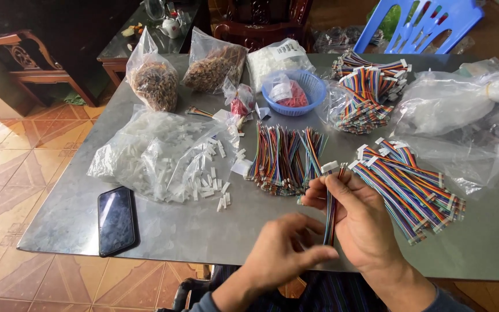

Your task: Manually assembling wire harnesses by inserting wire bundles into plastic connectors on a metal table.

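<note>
My right hand (360, 222) holds a short multicoloured ribbon cable (331, 211) upright, pinching it just under its white connector (329, 167). My left hand (284, 251) is below and to the left, fingers curled around the cable's lower end. Beyond the hands lies a pile of loose multicoloured wire bundles (281, 159). To the right sits a stack of cables fitted with white connectors (411, 182). Small white plastic connectors (218, 185) spill from a clear bag (151, 156) on the left.
A grey metal table (203, 231) carries a black phone (116, 219), a blue basket (313, 86) with a red packet, bags of brown parts (156, 84), more cable stacks (371, 92) and clear bags (457, 110). A blue plastic chair (423, 23) stands behind.
</note>
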